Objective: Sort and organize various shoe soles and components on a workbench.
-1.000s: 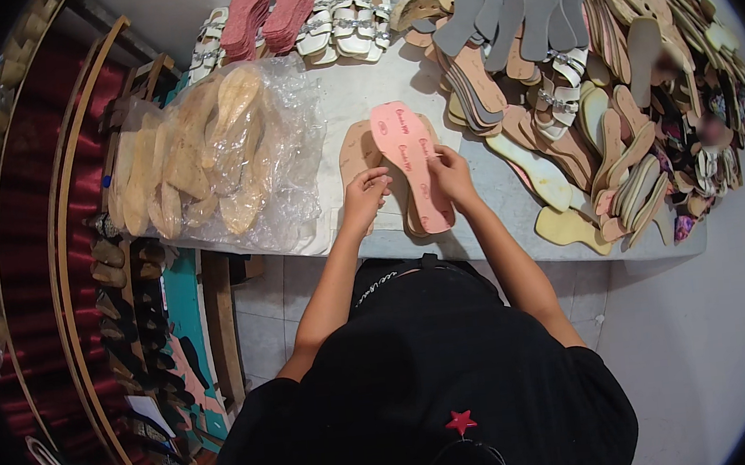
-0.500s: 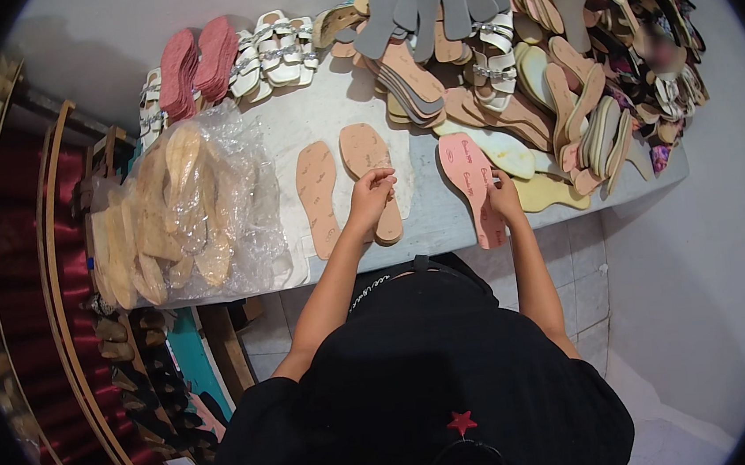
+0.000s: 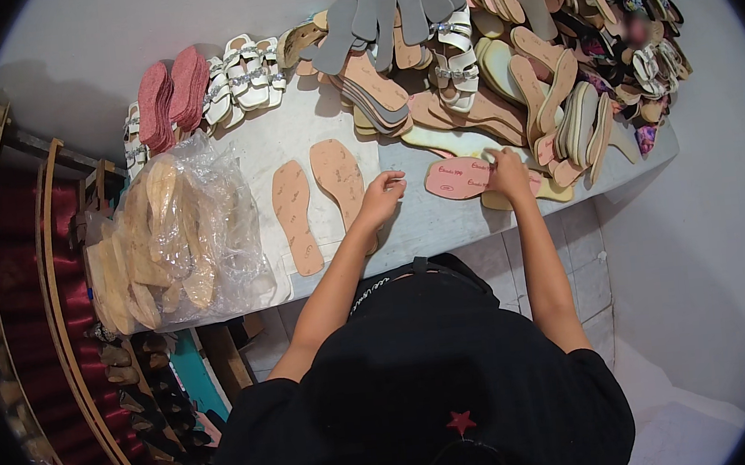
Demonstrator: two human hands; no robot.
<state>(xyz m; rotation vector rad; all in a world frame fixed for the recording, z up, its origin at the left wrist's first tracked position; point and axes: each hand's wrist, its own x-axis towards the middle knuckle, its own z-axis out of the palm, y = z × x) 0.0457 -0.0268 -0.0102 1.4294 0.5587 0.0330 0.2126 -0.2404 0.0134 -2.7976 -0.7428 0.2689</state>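
My right hand (image 3: 509, 173) is closed on a pink insole (image 3: 449, 180) with red print, gripping it about its middle. The insole lies sideways, its broad end pointing left and its other end partly hidden by the hand. My left hand (image 3: 382, 198) hovers over the table to its left, fingers loosely stretched and holding nothing. Closest to that hand is a tan insole (image 3: 336, 169) with small dark marks, its lower end partly behind my wrist. A second tan insole (image 3: 294, 213) of similar shape lies to the left of it.
Heaped soles and insoles (image 3: 546, 84) crowd the table's right and back. A clear plastic bag (image 3: 205, 238) around tan soles lies left, with pink sole stacks (image 3: 170, 100) and white sandals (image 3: 244, 75) behind. The table's front edge (image 3: 629, 173) is near me; shoe shelves (image 3: 133, 377) stand at left.
The pink insole has turned from upright to sideways in my right hand. My left hand has come off the right-hand tan insole. The whole view has shifted slightly.
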